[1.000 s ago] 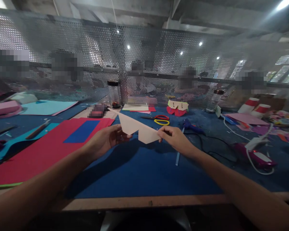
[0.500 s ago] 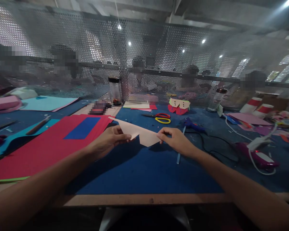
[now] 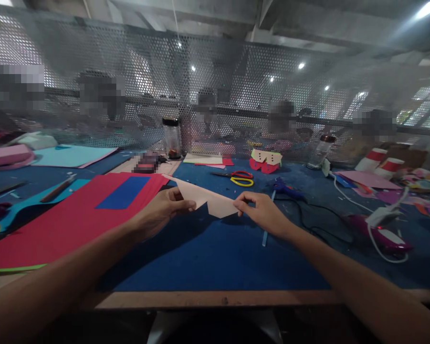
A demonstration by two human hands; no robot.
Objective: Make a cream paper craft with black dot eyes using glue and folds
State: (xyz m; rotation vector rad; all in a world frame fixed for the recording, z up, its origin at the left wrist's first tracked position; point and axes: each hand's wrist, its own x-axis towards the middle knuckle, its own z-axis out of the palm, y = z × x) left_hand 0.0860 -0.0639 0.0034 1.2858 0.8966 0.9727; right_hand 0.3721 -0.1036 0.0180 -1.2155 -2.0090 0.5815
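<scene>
I hold a folded piece of pale pink paper [image 3: 209, 199] above the blue table [image 3: 215, 258], between both hands. My left hand [image 3: 161, 210] pinches its left part, thumb on top and fingers under the paper. My right hand [image 3: 261, 210] pinches the right end with its fingertips. The paper has a long pointed tip that reaches left past my left hand, and a notched lower edge between the two hands.
A stack of red sheets [image 3: 68, 220] with a blue rectangle [image 3: 123, 192] lies to the left. Red and yellow scissors [image 3: 240, 177], a blue glue gun [image 3: 288, 188], a purple glue gun [image 3: 382, 234] with cable and a jar [image 3: 172, 138] stand farther back. A perforated metal screen [image 3: 215, 95] closes the rear.
The paper has tilted flatter and dropped slightly, so less of its face shows. Both hands keep their pinch and have barely shifted.
</scene>
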